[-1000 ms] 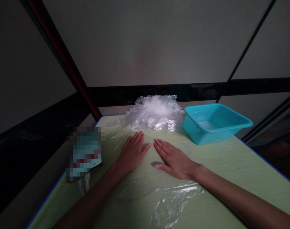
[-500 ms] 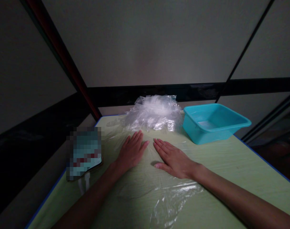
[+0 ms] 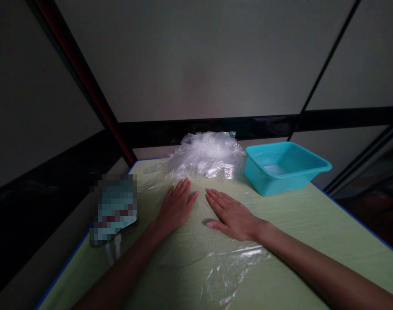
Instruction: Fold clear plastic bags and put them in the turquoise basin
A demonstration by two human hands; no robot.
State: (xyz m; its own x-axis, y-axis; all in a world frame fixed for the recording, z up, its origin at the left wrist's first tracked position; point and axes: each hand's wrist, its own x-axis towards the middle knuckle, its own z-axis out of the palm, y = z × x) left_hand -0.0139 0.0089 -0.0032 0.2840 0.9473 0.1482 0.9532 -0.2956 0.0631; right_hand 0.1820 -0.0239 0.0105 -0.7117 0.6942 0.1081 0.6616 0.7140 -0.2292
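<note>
A clear plastic bag [image 3: 228, 271] is spread over the pale green tabletop [image 3: 315, 241], its shiny wrinkles showing toward the near side. My left hand [image 3: 177, 204] lies flat on the film, fingers stretched out and pointing away from me. My right hand [image 3: 231, 215] also rests flat on it, thumb apart, fingertips angled toward the left hand. Neither hand grips anything. Just beyond the fingertips sits a heap of crumpled clear plastic bags [image 3: 205, 155].
A turquoise plastic basin [image 3: 267, 185] stands at the back right of the table. On the left is a blurred-out object [image 3: 115, 206] with white strips [image 3: 118, 245] beside it. Behind the table rise pale panels [image 3: 209, 64] with a dark band.
Both hands stay flat in nearly the same place on the plastic. The view has shifted slightly, so the basin and heap appear a little further left.
</note>
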